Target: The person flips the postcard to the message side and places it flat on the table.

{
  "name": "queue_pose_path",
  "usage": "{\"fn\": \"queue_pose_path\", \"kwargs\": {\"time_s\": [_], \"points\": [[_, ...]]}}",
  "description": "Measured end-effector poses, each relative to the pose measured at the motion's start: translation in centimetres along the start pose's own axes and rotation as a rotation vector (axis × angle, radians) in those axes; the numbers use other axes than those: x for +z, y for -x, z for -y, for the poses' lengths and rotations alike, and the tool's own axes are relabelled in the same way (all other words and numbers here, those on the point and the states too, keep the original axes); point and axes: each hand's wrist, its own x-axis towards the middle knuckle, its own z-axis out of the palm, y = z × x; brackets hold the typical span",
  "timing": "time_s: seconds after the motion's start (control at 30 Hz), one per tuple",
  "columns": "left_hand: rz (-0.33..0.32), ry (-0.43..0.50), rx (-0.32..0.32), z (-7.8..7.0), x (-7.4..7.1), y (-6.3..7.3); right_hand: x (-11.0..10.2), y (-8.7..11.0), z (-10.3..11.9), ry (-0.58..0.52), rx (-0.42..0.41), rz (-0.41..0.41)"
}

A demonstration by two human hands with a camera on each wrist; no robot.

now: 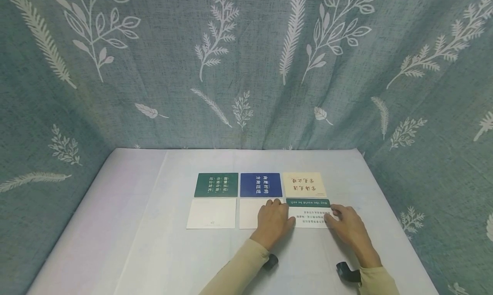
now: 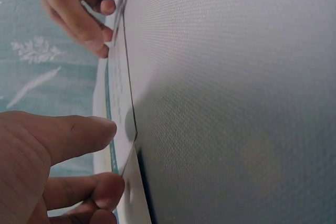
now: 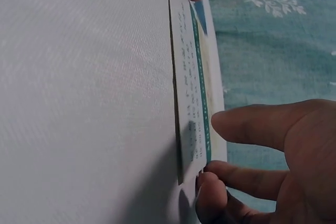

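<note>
A white card with a green strip reading "May the world be soft" lies at the near right of two rows of cards. My left hand is at its left edge, partly covering a plain white card. At the right edge is my right hand, its fingertips by the upper corner. In the left wrist view, the left thumb overlaps the card while bent fingers rest along its side edge. The right thumb extends above the card in the right wrist view, with fingertips right at its end.
Behind lie a green card, a blue card and a cream card. Another white card is at the near left. All are on a white-covered table, bordered by leaf-patterned curtains.
</note>
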Motion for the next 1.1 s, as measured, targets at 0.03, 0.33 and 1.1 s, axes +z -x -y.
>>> {"fn": "queue_pose_path", "kwargs": {"time_s": [0.03,0.33,1.1], "points": [[0.003,0.006,-0.002,0.0,0.0,0.0,0.0,0.0,0.0,-0.010,0.006,-0.002],[0.011,0.017,-0.010,0.1,-0.1,-0.1,-0.7,0.0,-0.6,-0.113,0.022,-0.050],[-0.007,0.222,-0.038,0.8,-0.9,-0.4,-1.7,0.1,-2.3,-0.328,0.078,0.094]]}}
